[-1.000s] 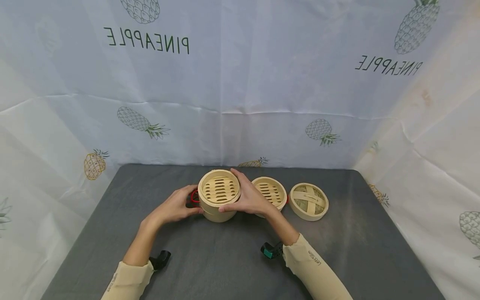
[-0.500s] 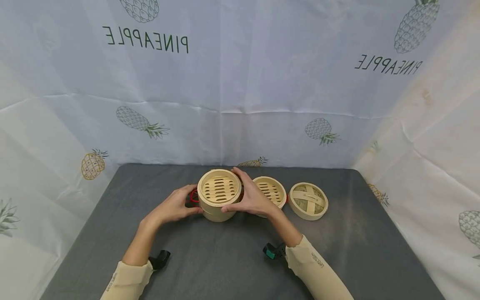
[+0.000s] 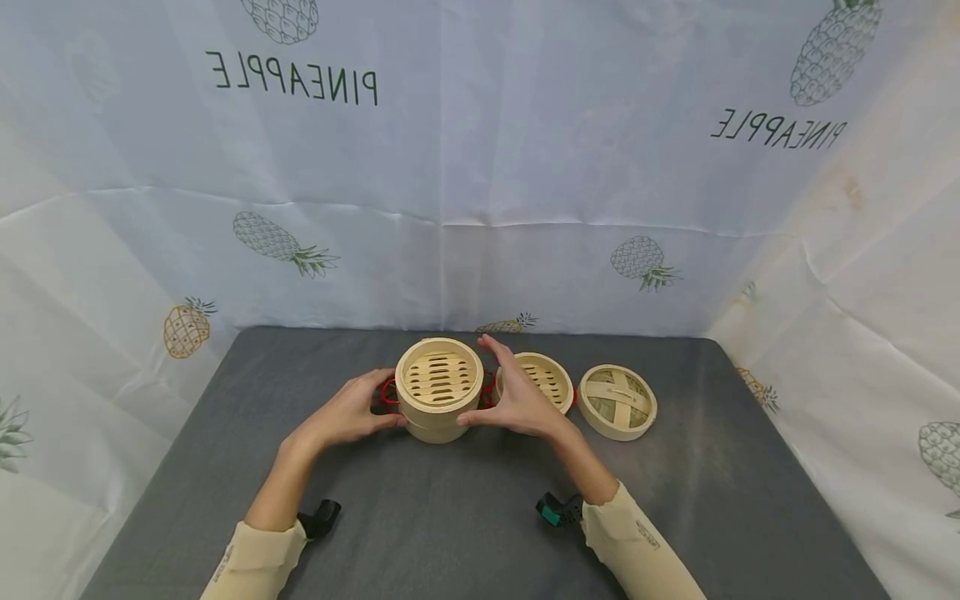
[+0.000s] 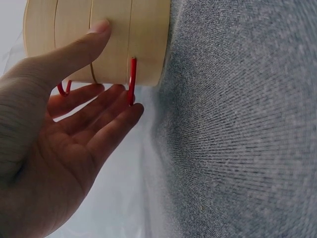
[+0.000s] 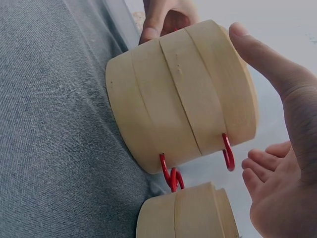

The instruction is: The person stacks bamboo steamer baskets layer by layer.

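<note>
Two round bamboo steamer baskets (image 3: 438, 379) stand stacked on the table, slatted base showing inside the upper one. Their red side handles stick out left and right. My left hand (image 3: 348, 412) holds the stack's left side; in the left wrist view the thumb (image 4: 81, 52) lies on the bamboo wall and the fingers reach round the other side, near a red handle (image 4: 132, 82). My right hand (image 3: 521, 404) is spread just right of the stack, thumb and fingers apart. In the right wrist view a gap shows between its fingers (image 5: 262, 163) and the baskets.
Right of the stack sits another slatted steamer basket (image 3: 553, 382), partly behind my right hand. Beyond it lies a woven bamboo lid (image 3: 618, 402). The grey table (image 3: 420, 525) ends at a pineapple-print curtain (image 3: 487, 150).
My right hand has let go of the upper basket and moved slightly right, its fingers spreading. The upper basket has settled evenly over the lower one. The left hand has stayed in place.
</note>
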{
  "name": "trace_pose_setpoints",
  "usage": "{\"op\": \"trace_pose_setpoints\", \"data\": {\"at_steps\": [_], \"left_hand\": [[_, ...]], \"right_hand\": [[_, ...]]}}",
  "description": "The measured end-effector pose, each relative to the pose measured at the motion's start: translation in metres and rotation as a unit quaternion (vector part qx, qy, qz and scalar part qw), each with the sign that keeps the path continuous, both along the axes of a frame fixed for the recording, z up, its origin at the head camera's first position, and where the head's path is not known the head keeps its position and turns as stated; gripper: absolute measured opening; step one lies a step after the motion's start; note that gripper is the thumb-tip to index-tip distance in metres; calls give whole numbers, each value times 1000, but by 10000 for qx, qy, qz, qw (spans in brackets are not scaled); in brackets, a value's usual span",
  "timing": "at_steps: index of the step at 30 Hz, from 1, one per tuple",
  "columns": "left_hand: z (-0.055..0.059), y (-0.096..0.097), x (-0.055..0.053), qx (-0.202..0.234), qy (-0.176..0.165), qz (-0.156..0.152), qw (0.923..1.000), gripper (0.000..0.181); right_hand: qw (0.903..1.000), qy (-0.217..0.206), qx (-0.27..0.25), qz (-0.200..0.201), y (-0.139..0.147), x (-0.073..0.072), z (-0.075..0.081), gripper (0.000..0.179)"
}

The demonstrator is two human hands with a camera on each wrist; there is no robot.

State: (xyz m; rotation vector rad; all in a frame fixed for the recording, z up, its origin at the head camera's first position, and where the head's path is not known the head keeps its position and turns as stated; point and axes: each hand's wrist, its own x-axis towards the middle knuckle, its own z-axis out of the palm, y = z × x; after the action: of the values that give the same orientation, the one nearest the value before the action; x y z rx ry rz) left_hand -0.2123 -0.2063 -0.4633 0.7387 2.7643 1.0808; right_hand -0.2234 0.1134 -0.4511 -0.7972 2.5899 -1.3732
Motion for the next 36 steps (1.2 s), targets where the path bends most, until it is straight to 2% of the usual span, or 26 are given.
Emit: {"op": "trace_pose_setpoints", "data": {"at_steps": [6,18,31,36], "left_hand": [[0,-1,0,18,-11,-29,10000,76],[1,0,0,-74,-49,45,10000,77],[-2,-1,2,-24,-63,74,10000,76],[-1,0,0,-32,-30,26,10000,76]], "right_hand": [[9998,92,-120,-94,7,3,1,134],[9979,322,-107,-544,34,8,8,136],[9956,407,87,-845,55,5,4,136],[9946,308,408,-899,60,5,3,138]]}}
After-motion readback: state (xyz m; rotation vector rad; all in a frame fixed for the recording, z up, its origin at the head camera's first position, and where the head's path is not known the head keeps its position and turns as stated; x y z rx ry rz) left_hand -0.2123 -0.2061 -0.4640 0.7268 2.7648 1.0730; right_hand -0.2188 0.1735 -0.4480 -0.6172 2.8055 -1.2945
